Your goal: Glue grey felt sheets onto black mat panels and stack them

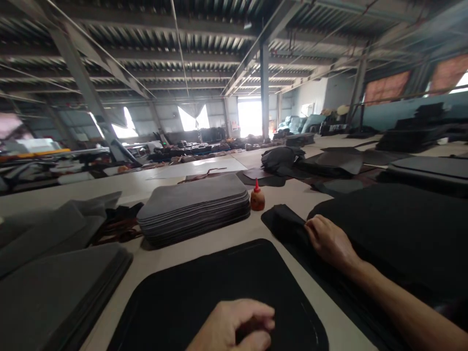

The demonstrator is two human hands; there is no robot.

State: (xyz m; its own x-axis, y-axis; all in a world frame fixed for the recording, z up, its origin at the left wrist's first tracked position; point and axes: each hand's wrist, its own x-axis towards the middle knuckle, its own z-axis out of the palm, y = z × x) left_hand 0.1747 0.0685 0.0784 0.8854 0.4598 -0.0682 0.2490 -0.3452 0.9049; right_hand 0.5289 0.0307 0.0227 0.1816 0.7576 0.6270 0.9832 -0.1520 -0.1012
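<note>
The right grip (323,238) was closed on the folded edge of a limp black sheet (281,222), fingertips bunched over it. Pinching it at the edge presumably gave control of floppy material that would sag if held elsewhere. The left grip (237,324) appeared to hold nothing: its fingers curved loosely, with a gap before the thumb, over a flat black panel with rounded corners (204,282). Whether it touched the surface could not be told. The panel lay nearest the person, probably so both hands could reach it, and the limp sheet lay along its right side.

Just past the panel, a neat stack of grey, round-cornered sheets (197,195) rose from the pale, smooth counter (300,195), its edges in thin layers, likely squared up for easy picking. Beside it a squat orange-brown bottle with a pointed red nozzle (257,199) stood upright, perhaps to keep its tip clean and handy.

To the right spread a broad, matte black sheet (405,219). To the left lay a dark grey stack of flat sheets (66,287) and thin, tangled brown strips (117,229). Farther back sat a crumpled dark bundle (280,158), soft and wrinkled.
</note>
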